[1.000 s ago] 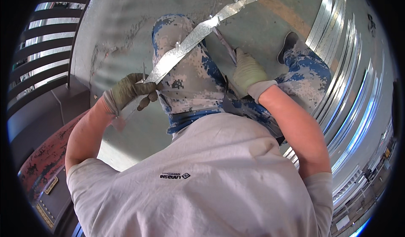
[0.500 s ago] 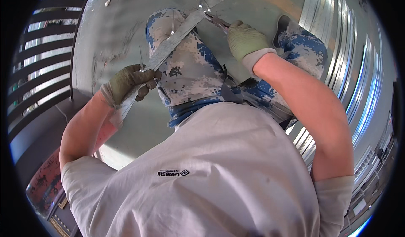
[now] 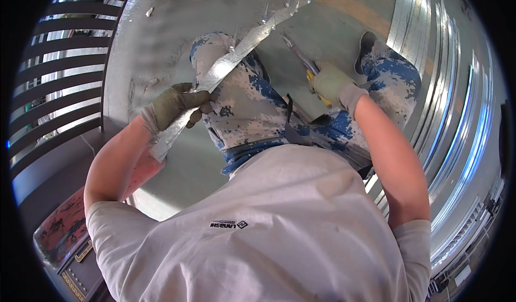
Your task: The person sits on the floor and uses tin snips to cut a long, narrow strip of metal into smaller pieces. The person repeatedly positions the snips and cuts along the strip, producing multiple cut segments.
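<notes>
My left hand (image 3: 180, 105), in a greenish work glove, is closed round a long galvanized metal strip (image 3: 224, 65). The strip slants from beside my left forearm across my left knee toward the far floor. Small pointed tabs stick up along its far part, and its surface looks creased there. In my right hand (image 3: 330, 81), gloved too, is a pair of metal snips (image 3: 302, 55) with yellow handles. The snips point away from me, their tips apart from the strip. My fingers partly hide the handles.
My legs in camouflage trousers (image 3: 242, 98) are bent under the strip. Long shiny metal profiles (image 3: 449, 87) lie on the floor at right. A dark slatted railing (image 3: 64, 60) stands at left, with a worn red curved object (image 3: 62, 229) below it. Small debris (image 3: 149, 12) lies far left.
The snips have come away from the strip's edge, back toward me and slightly right. My left hand still grips the strip, whose far end shows more now. The view has shifted slightly.
</notes>
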A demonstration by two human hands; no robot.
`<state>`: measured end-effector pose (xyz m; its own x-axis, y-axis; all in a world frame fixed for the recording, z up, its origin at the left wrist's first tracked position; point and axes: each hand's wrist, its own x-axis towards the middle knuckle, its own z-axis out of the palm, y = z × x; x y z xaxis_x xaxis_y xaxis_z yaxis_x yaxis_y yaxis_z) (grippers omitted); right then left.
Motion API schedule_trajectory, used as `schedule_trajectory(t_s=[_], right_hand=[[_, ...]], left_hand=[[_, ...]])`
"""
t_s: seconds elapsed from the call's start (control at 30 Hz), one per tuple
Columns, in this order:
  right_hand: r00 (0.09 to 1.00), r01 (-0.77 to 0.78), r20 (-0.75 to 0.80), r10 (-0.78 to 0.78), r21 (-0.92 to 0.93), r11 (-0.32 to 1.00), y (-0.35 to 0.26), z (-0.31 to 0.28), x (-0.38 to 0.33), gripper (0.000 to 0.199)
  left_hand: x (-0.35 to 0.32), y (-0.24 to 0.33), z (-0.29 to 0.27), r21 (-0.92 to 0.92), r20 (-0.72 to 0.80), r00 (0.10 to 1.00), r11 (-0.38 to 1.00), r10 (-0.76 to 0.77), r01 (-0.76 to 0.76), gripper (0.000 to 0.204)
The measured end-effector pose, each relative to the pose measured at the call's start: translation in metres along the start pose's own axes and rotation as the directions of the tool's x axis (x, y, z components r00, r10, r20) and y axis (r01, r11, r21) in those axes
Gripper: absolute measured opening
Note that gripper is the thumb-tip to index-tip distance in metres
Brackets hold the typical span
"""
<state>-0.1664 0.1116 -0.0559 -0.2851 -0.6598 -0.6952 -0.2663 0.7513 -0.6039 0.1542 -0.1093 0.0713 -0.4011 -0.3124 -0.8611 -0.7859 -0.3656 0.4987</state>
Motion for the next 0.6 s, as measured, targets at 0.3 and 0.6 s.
schedule_trajectory(t_s=[0.3, 0.6], right_hand=[[0.959, -0.027, 0.281, -0.041, 0.232, 0.972, -0.035, 0.020, -0.007, 0.038], [0.945, 0.035, 0.305, -0.117, 0.264, 0.964, -0.016, 0.036, 0.022, 0.044]], left_hand=[[0.026, 0.010, -0.018, 0.023, 0.016, 1.000, 1.000, 0.020, -0.020, 0.029], [0.035, 0.001, -0.022, -0.095, 0.064, 0.998, 0.995, -0.015, 0.021, 0.035]])
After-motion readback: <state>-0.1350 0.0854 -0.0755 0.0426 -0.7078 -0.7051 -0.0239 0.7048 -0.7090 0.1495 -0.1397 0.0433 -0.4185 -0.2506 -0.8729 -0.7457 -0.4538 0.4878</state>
